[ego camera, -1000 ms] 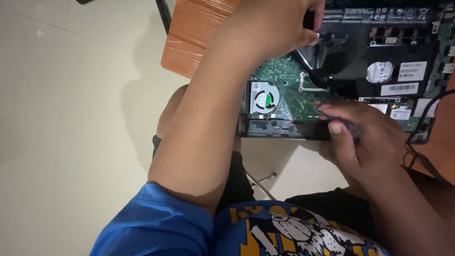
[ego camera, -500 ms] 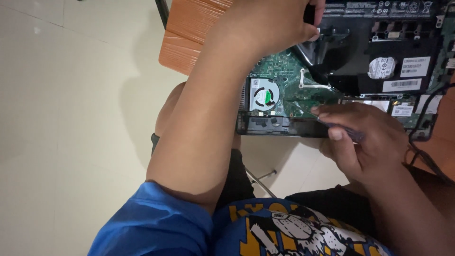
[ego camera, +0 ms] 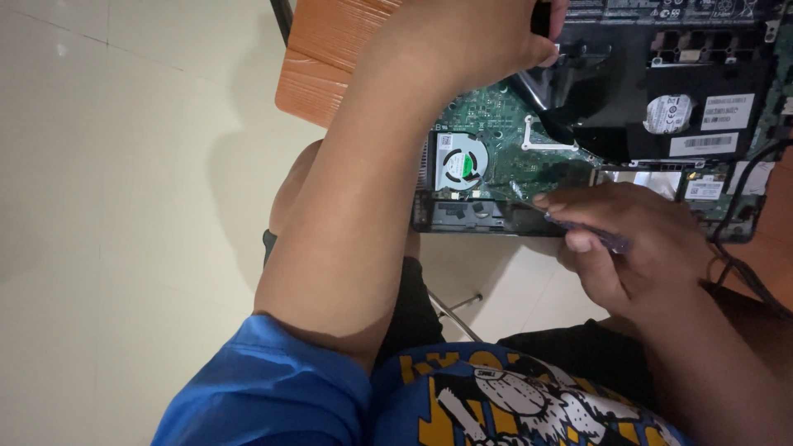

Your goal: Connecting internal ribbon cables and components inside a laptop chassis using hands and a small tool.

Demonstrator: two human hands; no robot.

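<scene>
Laptop (ego camera: 661, 107) lies bottom-up at upper right of frame on an orange counter (ego camera: 330, 58), its near edge overhanging toward the person's lap. Bottom cover is already off: green board (ego camera: 496, 124), round fan (ego camera: 459, 161) at frame centre and a disk (ego camera: 667, 114) with white labels are all exposed. A black sheet (ego camera: 578, 107) over the middle is partly lifted, not free of the chassis. Nothing looks taken out of the board yet, so by the look of it disassembly is at an early-to-middle stage with the inner parts left to do. Left hand (ego camera: 479, 37) reaches in from lower left, forearm crossing the centre of the frame, fingers curled down at the top edge and pinched on the raised edge of the black sheet; grip looks closed on it, though the fingertips are mostly hidden. Right hand (ego camera: 636, 239) sits at right centre, low at the laptop's near edge, fingers wrapped tight round a screwdriver (ego camera: 595, 235) with a translucent purple handle, index finger stretched along it toward the board. The tip is hidden, can't tell whether it is on a screw. Black cable (ego camera: 739, 268) trails off at the right edge. Cream tile floor (ego camera: 124, 206) fills the left.
</scene>
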